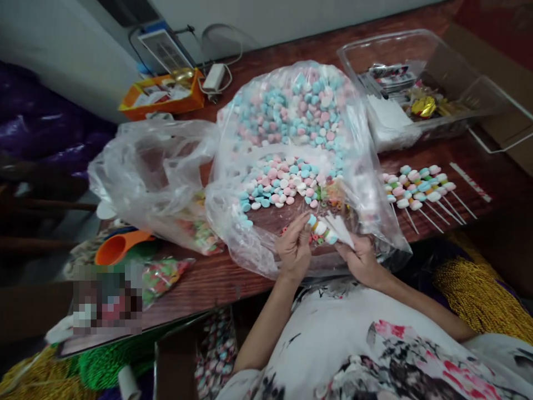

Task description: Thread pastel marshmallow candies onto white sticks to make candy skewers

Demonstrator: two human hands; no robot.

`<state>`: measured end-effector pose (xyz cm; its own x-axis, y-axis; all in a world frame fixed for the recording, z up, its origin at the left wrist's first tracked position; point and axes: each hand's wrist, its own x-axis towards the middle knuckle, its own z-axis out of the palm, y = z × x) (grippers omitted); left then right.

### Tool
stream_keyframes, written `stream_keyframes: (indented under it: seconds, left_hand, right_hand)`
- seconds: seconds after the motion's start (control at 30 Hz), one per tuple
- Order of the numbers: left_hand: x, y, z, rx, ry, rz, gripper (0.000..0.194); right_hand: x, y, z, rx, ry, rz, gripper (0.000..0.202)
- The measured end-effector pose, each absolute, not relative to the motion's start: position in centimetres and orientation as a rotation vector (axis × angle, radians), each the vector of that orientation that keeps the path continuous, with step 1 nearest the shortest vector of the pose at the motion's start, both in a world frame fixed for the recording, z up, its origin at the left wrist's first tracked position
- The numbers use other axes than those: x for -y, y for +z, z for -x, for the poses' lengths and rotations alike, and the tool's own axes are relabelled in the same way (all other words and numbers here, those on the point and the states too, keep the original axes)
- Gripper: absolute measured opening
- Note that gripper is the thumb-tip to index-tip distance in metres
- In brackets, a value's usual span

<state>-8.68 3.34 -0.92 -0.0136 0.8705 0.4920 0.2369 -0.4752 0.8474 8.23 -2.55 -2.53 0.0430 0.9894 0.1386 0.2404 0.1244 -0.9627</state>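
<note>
My right hand (361,260) is closed around several white sticks (339,226) and the lower end of a candy skewer (321,229). Blue, white and yellow-orange pieces are threaded on that skewer. At its far end, the bent fingers of my left hand (296,247) pinch a light blue marshmallow (311,220). Both hands are over the mouth of a big clear plastic bag (250,244). Pink, blue and white marshmallows (287,180) spill out from the bag just beyond my fingers. Small coloured gummy rings (320,240) lie beneath the skewer.
To the right lie several filled skewers (420,186) beside a clear plastic bin (441,119) of packets. A crumpled bag (154,166), an orange scoop (120,247) and a candy packet (162,278) lie left. An orange tray (162,100) stands at the back.
</note>
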Motion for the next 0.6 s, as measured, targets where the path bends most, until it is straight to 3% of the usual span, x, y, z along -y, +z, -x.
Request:
stream_keyframes:
  seconds: [0.13,0.33,0.5,0.6]
  left_hand:
    - [-3.2,-0.4,7.6,-1.081,1.373,-1.428,0.028]
    - [-4.5,1.0,9.3,-0.934,1.424,-1.009,0.062]
    - [-5.0,1.2,11.8,-1.166,1.359,-1.002,0.042]
    - [-4.4,0.8,11.7,-1.205,1.244,-1.066,0.038]
  right_hand:
    - [3.1,-1.4,-9.6,1.404,0.863,1.360,0.028]
    - [1.3,0.6,-18.6,1.192,0.409,1.617,0.028]
    - [-0.1,-1.1,-26.6,1.273,0.039,2.108,0.023]
    - [0.1,-2.2,-28.2,1.342,-0.048,2.137,0.022]
